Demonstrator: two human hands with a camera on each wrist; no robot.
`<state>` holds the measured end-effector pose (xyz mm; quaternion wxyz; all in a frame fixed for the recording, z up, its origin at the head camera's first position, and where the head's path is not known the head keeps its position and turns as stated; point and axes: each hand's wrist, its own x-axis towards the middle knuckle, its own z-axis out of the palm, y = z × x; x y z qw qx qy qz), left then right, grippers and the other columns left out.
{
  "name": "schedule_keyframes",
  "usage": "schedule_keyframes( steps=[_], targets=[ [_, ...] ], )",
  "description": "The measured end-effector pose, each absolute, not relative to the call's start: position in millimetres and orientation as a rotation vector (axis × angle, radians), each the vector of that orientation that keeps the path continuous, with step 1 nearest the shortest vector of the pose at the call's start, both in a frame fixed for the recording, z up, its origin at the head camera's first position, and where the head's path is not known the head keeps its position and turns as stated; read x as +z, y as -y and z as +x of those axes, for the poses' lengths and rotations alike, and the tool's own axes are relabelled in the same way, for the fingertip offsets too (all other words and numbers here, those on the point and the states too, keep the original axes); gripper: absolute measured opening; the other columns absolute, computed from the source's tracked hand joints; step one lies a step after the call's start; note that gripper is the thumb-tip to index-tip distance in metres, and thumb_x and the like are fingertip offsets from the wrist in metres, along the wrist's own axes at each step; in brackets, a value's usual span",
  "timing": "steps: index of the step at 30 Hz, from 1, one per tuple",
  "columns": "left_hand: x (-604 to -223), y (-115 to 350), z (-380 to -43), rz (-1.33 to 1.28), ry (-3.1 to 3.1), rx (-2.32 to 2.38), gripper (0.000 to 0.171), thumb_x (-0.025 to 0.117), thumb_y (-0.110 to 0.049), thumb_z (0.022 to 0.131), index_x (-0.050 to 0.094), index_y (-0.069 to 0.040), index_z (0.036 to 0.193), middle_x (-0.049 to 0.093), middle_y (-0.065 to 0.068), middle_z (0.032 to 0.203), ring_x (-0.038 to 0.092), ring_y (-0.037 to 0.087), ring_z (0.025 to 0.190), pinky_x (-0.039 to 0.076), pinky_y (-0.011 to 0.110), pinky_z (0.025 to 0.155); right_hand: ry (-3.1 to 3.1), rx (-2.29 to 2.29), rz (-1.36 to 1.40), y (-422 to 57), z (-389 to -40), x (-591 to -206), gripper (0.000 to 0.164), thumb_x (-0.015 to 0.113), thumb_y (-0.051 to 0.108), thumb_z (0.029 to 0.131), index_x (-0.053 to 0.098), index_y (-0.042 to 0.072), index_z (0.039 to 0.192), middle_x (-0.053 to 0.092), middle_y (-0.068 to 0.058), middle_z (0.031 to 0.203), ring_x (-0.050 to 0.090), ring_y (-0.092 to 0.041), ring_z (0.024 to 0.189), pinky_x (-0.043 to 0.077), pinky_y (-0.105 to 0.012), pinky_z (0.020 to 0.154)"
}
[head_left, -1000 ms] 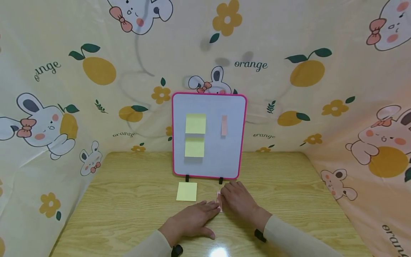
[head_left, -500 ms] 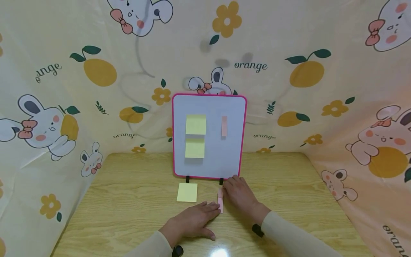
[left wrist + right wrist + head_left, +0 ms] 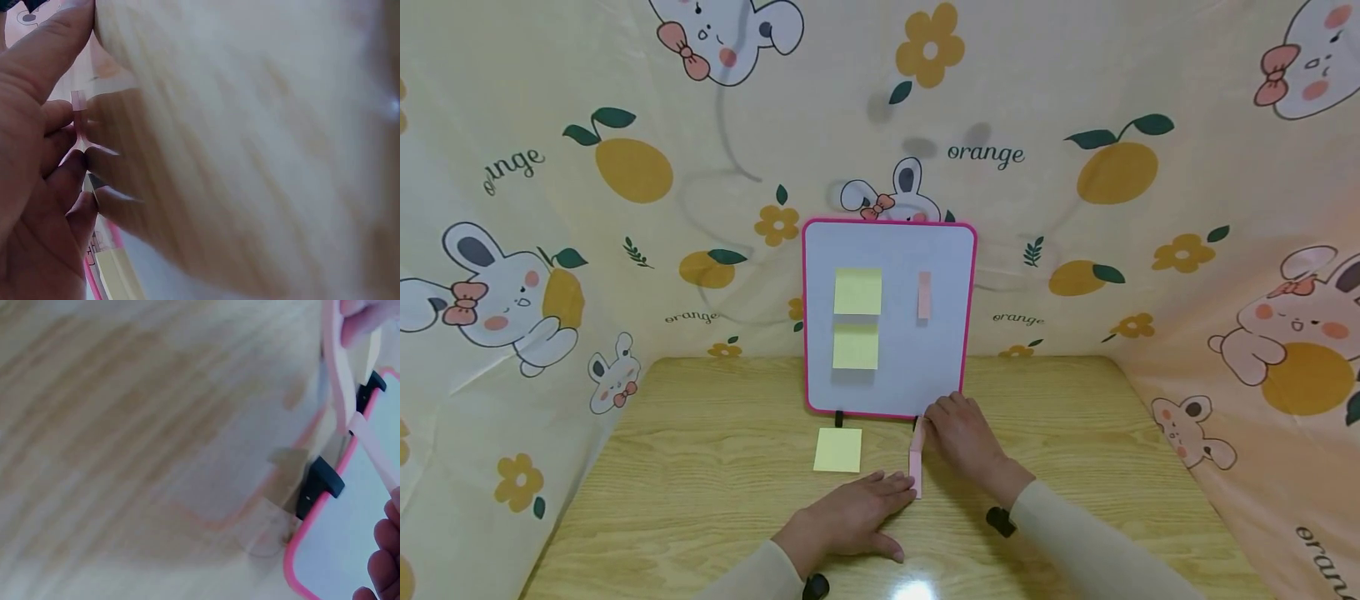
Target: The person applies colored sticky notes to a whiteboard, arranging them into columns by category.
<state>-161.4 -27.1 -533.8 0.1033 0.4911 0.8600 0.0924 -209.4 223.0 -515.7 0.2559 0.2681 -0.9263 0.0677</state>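
Observation:
A narrow pink sticky note pad (image 3: 915, 479) lies on the table in front of the whiteboard. My left hand (image 3: 853, 512) rests flat beside it, extended fingertips touching its near end. With my right hand (image 3: 966, 437) I pinch the far end of the top pink sticky note (image 3: 918, 433). In the right wrist view this pink sticky note (image 3: 377, 453) rises from the pad (image 3: 337, 369) as a taut strip, still joined to it at one end. My right fingers (image 3: 386, 559) hold its raised end; the left fingertips (image 3: 365, 315) are at the pad's other end.
The pink-framed whiteboard (image 3: 898, 375) stands upright on black feet (image 3: 838, 419). On it are two yellow sticky notes (image 3: 857, 292) in a column at left and one pink strip (image 3: 924, 296) at right. A yellow sticky note pad (image 3: 838, 450) lies before the left foot.
My right hand has moved away from me toward the whiteboard, lifting the pink sticky note's far end off the pad, so more of the strip shows. The left hand stays in place.

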Motion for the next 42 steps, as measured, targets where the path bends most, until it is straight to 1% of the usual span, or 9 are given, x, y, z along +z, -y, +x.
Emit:
schedule_keyframes(
  steps=[4,9,15,22,28,35,37,42],
  targets=[
    [-535,27,-162,1.455,-2.537,0.289,0.087,0.065,-0.064,0.095,0.044,-0.013,0.162,0.038,0.003,0.17,0.036,0.019,0.157,0.035,0.039,0.128,2.484,0.229,0.707,-224,-212,-505,0.011,0.08,0.013,0.094,0.07,0.011,0.093,0.069,-0.001,0.088,0.06,-0.023,0.084,0.05,-0.036,0.07],
    [-537,27,-162,1.466,-2.538,0.295,0.087,0.065,-0.064,0.095,0.044,-0.013,0.162,0.039,0.003,0.17,0.036,0.019,0.157,0.034,0.039,0.129,2.402,0.296,0.702,-225,-216,-487,0.007,0.08,0.008,0.092,0.074,0.01,0.092,0.073,-0.003,0.091,0.065,-0.026,0.088,0.055,-0.039,0.075],
    [-539,28,-163,1.452,-2.532,0.312,0.087,0.065,-0.064,0.095,0.043,-0.013,0.162,0.037,0.003,0.17,0.035,0.02,0.158,0.033,0.039,0.13,2.268,0.249,0.685,-229,-226,-469,0.011,0.084,0.007,0.088,0.076,0.006,0.096,0.074,-0.007,0.094,0.064,-0.028,0.09,0.055,-0.041,0.075],
    [-538,28,-162,1.433,-2.53,0.343,0.087,0.066,-0.063,0.095,0.044,-0.013,0.162,0.038,0.003,0.17,0.036,0.02,0.157,0.033,0.04,0.13,2.126,0.16,0.689,-227,-237,-454,0.012,0.079,0.008,0.093,0.075,0.004,0.103,0.073,-0.01,0.098,0.064,-0.031,0.094,0.055,-0.042,0.076],
    [-537,29,-162,1.437,-2.512,0.364,0.086,0.065,-0.063,0.096,0.043,-0.012,0.162,0.037,0.004,0.17,0.035,0.02,0.158,0.032,0.041,0.13,2.058,0.103,0.706,-223,-246,-447,0.012,0.078,0.006,0.093,0.074,0.003,0.104,0.074,-0.01,0.099,0.065,-0.031,0.093,0.057,-0.041,0.075],
    [-539,29,-163,1.433,-2.507,0.374,0.086,0.064,-0.064,0.097,0.042,-0.013,0.163,0.037,0.004,0.171,0.034,0.02,0.159,0.031,0.04,0.131,2.027,0.059,0.681,-224,-257,-445,0.016,0.082,0.005,0.089,0.074,0.003,0.103,0.076,-0.011,0.097,0.066,-0.031,0.092,0.059,-0.041,0.078],
    [-539,29,-163,1.431,-2.509,0.373,0.086,0.064,-0.064,0.097,0.043,-0.014,0.163,0.037,0.003,0.171,0.034,0.019,0.159,0.031,0.04,0.131,2.036,0.046,0.676,-224,-258,-445,0.017,0.082,0.005,0.089,0.074,0.003,0.104,0.076,-0.01,0.098,0.066,-0.031,0.093,0.059,-0.041,0.08],
    [-540,28,-163,1.411,-2.51,0.38,0.086,0.064,-0.064,0.096,0.042,-0.015,0.163,0.036,0.002,0.171,0.033,0.019,0.159,0.03,0.041,0.131,2.071,0.031,0.668,-225,-262,-447,0.014,0.078,0.007,0.093,0.075,0.004,0.107,0.077,-0.01,0.102,0.067,-0.031,0.096,0.06,-0.041,0.083]
  ],
)
